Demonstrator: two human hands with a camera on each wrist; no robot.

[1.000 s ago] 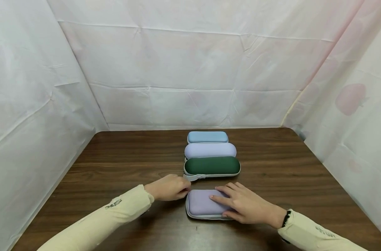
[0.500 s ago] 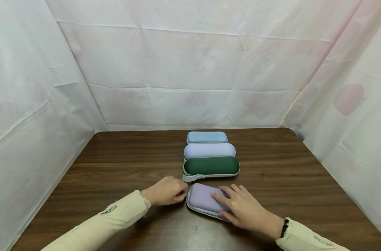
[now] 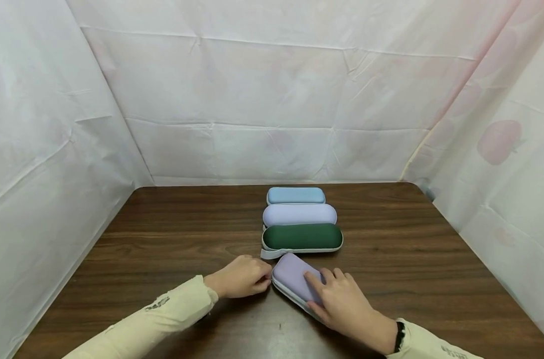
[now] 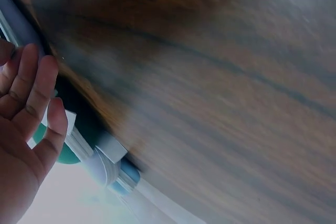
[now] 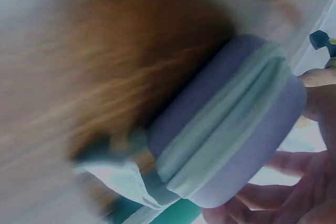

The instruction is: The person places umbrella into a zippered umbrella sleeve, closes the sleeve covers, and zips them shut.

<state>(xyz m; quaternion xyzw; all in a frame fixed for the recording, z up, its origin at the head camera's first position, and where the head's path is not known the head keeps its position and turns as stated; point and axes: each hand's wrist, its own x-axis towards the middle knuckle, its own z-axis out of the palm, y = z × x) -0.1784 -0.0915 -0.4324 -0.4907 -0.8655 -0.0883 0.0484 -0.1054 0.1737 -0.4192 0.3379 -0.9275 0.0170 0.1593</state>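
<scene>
A light purple zippered glasses case (image 3: 296, 279) lies slanted on the table in the head view, its far corner close to a green glasses case. My right hand (image 3: 345, 306) holds it, fingers spread over the lid and thumb along the near side. In the right wrist view, that case's rounded end (image 5: 226, 124) shows a grey-green zip band around its middle. My left hand (image 3: 245, 276) is at the left end of the purple case. Its thumb and index finger (image 4: 26, 64) pinch together at the zip edge in the left wrist view; the small pull between them is mostly hidden.
Behind the purple case, three more cases stand in a row: green (image 3: 303, 237) with a grey strap (image 3: 274, 254), lavender (image 3: 299, 214) and light blue (image 3: 296, 195). The brown wooden table (image 3: 178, 224) is enclosed by white sheets (image 3: 254, 89).
The purple case has turned clockwise, its left end swinging toward the green case and its right end coming nearer. My right hand turned with it; my left hand shifted slightly nearer me.
</scene>
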